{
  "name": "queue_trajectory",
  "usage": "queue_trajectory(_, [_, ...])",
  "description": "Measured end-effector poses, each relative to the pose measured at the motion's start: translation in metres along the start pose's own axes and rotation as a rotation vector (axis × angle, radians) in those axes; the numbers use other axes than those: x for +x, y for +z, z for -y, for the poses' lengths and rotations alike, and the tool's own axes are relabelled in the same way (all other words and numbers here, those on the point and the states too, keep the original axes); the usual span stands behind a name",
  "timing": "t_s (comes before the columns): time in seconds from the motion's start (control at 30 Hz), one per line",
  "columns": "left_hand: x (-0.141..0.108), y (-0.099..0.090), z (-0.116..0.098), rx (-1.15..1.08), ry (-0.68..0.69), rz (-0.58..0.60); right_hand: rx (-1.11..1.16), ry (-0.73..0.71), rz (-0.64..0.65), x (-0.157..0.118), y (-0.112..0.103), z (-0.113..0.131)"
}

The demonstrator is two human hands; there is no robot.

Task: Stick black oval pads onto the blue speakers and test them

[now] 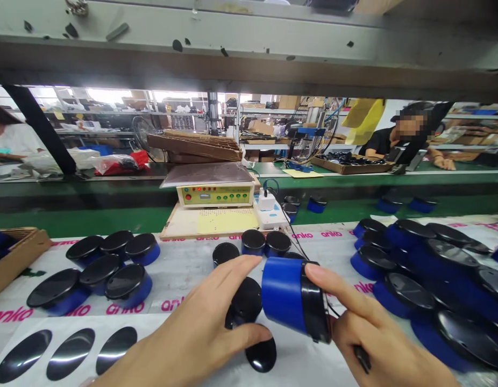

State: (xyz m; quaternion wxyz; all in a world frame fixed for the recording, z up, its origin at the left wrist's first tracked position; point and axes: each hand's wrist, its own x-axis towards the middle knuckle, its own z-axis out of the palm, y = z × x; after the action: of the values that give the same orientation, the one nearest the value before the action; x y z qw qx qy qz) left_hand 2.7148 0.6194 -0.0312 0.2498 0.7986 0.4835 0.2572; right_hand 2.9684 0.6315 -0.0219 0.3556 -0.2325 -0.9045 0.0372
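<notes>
While the right hand (368, 322) grasped a blue-and-black plastic cylinder (284, 294), the left hand (212, 317) curved beside its blue end, unclenched.

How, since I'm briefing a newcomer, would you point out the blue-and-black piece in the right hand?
Find the white sheet with pink lettering. Above it, the right hand holds the blue-and-black piece. Neighbouring pieces stand black end up; this one is raised and tipped sideways, its black end toward the right.
</notes>
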Motion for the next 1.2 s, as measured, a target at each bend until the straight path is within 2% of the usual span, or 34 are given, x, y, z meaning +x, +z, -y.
queue_trajectory(0.07, [-0.007,0.001,0.001,0.083,-0.038,0.076,-0.05,0.019,0.091,-0.002,-0.002,0.002])
queue_trajectory(0.17, [-0.021,0.011,0.01,0.21,-0.144,0.141,-0.082,0.181,0.286,-0.007,-0.003,0.004])
queue_trajectory(0.23, [-0.029,0.02,0.018,0.277,-0.199,0.112,-0.112,0.267,0.419,-0.011,0.001,0.003])
queue_trajectory(0.33, [-0.031,0.027,0.026,0.315,-0.255,0.063,-0.18,0.297,0.577,-0.012,0.016,0.0])
queue_trajectory(0.43, [-0.023,0.024,0.033,0.301,-0.257,0.063,-0.305,0.306,0.655,-0.006,0.033,-0.001])
queue_trajectory(0.5, [-0.018,0.021,0.038,0.295,-0.242,0.06,-0.327,0.345,0.683,0.003,0.038,-0.003])
queue_trajectory(0.57, [-0.015,0.017,0.044,0.283,-0.248,0.058,-0.199,0.435,0.674,0.017,0.032,-0.011])
queue_trajectory(0.63, [-0.013,0.014,0.047,0.281,-0.248,0.039,-0.125,0.571,0.569,0.034,0.018,-0.033])
queue_trajectory(0.7, [-0.008,0.009,0.046,0.309,-0.202,-0.008,-0.269,0.731,0.395,0.053,0.001,-0.068])
queue_trajectory(0.77, [0.003,0.005,0.039,0.341,-0.104,-0.05,-0.419,0.824,0.291,0.069,-0.009,-0.114])
queue_trajectory(0.83, [0.018,0.003,0.03,0.345,-0.003,-0.08,-0.439,0.836,0.299,0.08,-0.006,-0.158])
queue_trajectory(0.93, [0.039,0.004,0.02,0.299,0.094,-0.085,-0.353,0.782,0.386,0.084,0.017,-0.206])
queue_trajectory(1.0, [0.046,0.005,0.018,0.256,0.113,-0.078,-0.305,0.735,0.393,0.081,0.032,-0.221])
queue_trajectory(1.07, [0.047,0.005,0.02,0.193,0.115,-0.09,-0.279,0.706,0.364,0.076,0.036,-0.226])
queue_trajectory(1.13, [0.045,0.001,0.023,0.088,0.092,-0.128,-0.259,0.694,0.312,0.073,0.026,-0.22])
queue_trajectory(1.2, [0.044,-0.002,0.022,-0.088,0.036,-0.171,-0.228,0.675,0.233,0.071,0.006,-0.202])
